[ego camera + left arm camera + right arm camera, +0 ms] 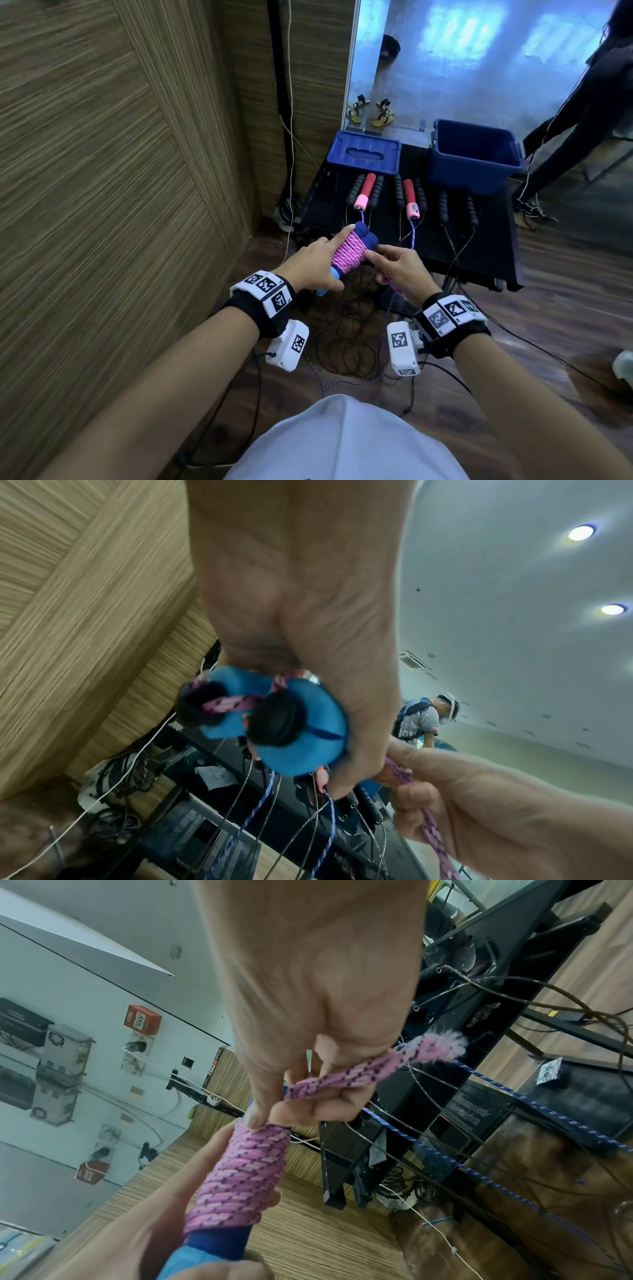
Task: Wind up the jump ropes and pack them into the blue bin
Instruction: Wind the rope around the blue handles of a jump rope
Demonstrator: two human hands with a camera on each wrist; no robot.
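The wound handles (pixel 346 251) are gripped by the left hand (pixel 318 263); the rope end (pixel 346 1080), pinched by the right hand (pixel 399 267), lies just right of them.

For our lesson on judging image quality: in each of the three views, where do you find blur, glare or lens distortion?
Head view: wide-angle bending of the wood-panelled wall, blue-white glare on the glossy floor. Left wrist view: ceiling lights flare, the blue handle ends are soft. Right wrist view: pink rope fairly sharp, left hand blurred.
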